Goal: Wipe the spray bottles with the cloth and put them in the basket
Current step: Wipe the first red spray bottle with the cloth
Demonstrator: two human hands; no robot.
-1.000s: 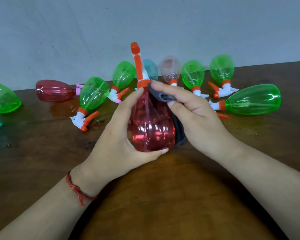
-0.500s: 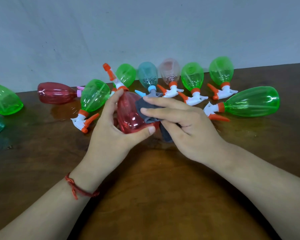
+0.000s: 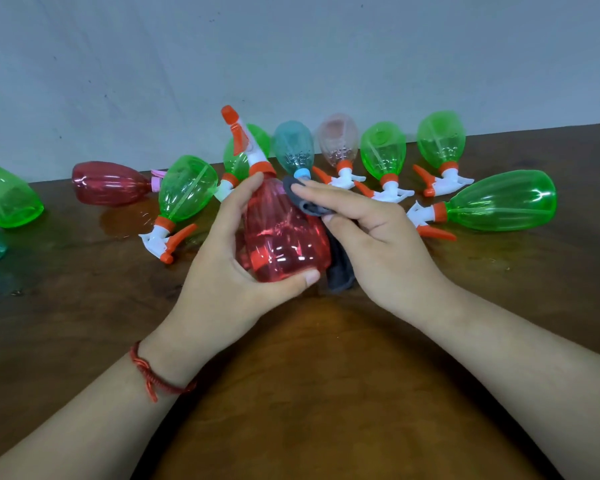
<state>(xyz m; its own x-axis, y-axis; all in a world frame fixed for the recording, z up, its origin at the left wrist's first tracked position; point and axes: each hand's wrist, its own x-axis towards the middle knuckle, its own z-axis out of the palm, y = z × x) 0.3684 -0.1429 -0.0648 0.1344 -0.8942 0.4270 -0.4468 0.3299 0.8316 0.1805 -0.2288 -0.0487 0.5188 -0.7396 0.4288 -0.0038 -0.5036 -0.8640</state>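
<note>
Wood fills the near view: a brown wooden table that both forearms cross, the left wrist wearing a red cord bracelet. Further in, the left hand wraps its fingers and thumb round the belly of a translucent red plastic spray bottle, held just above the table with its orange and white trigger head tilted away. The right hand grips a dark grey cloth, pressing it against the bottle's right shoulder while the loose end hangs below the palm.

The bottle looks light and thin-walled, likely to flex under a hard squeeze. Its smooth ribbed surface may be slippery, since a wet patch shines nearby. The widest part of the body, or the neck under the orange collar, seems the safest hold, and the trigger the poorest. The cloth is soft and limp.

Beyond, other bottles lie on their sides: a large green bottle, a teal bottle and a dark red bottle. Behind them stands a grey wall. No basket is in view.
</note>
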